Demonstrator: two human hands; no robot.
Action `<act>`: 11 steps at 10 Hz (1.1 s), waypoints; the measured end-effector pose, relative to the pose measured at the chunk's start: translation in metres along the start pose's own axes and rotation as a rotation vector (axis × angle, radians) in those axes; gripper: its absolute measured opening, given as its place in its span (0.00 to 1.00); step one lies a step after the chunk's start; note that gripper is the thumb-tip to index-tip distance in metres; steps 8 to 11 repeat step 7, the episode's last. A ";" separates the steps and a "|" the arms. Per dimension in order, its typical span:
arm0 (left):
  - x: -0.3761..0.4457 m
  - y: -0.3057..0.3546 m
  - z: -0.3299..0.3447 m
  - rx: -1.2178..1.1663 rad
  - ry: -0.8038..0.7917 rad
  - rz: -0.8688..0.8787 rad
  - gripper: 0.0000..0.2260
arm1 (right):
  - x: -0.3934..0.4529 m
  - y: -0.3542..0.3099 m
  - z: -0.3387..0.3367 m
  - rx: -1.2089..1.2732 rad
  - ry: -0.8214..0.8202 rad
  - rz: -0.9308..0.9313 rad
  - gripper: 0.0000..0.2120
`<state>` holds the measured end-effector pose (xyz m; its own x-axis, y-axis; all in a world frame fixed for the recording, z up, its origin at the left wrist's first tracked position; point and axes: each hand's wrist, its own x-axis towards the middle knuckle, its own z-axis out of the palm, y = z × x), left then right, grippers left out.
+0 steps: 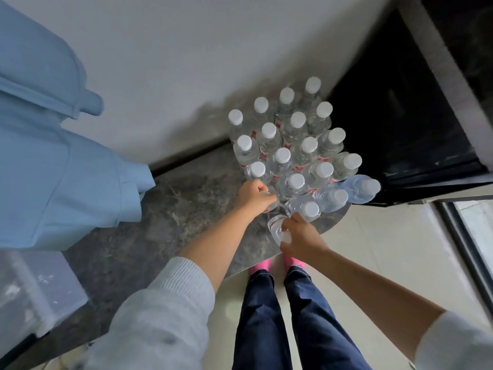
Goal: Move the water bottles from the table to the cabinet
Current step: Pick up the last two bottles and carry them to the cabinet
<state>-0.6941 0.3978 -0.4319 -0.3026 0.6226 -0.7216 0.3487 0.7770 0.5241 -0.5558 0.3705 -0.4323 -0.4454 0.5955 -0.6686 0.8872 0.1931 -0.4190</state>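
Under the white wall (186, 62), a dark marbled desk (165, 209) runs from the left edge to a rounded end just above the person's feet. Left of it, a large pale blue cloth thing (53, 161) hangs over the desk's edge (what it is I cannot tell). To the right stands a black cabinet (400, 124), its dark inside showing, just beside the desk's end. Below lies pale floor (373, 249), with dark blue trousers (293, 316) and pink socks (262, 264) on it.

A cluster of clear water bottles (293, 145) with white caps and red labels stands upright in rows on the far right part of the desk, touching one another. At the cluster's near edge a few bottles (357, 188) lean toward the cabinet.

Both arms reach out in grey sleeves (160, 311) pushed up the forearm. On the left hand (254, 194) the grip is curled around a bottle at the cluster's near left corner, fingers wrapped about its neck. On the right hand (298, 236) the grip pinches the top of another bottle (276, 227) at the desk's near edge, its cap mostly hidden under the fingers.
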 end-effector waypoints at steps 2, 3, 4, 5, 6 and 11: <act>0.006 -0.003 -0.002 -0.065 -0.074 0.018 0.05 | 0.012 -0.005 -0.005 0.038 0.024 0.023 0.17; 0.006 -0.005 -0.007 -0.196 -0.149 -0.014 0.13 | 0.017 -0.009 -0.006 0.067 0.051 0.045 0.16; 0.003 -0.012 -0.016 -0.364 -0.124 -0.092 0.13 | 0.023 -0.014 -0.006 0.114 0.089 0.076 0.17; 0.000 -0.023 -0.019 -0.292 -0.053 -0.084 0.11 | 0.023 -0.018 -0.007 0.114 0.093 0.104 0.17; -0.005 -0.030 -0.015 -0.253 -0.014 -0.083 0.10 | 0.023 -0.018 -0.007 0.092 0.073 0.100 0.17; -0.018 -0.030 -0.004 -0.057 0.111 -0.004 0.11 | 0.017 -0.019 -0.011 0.062 0.047 0.076 0.20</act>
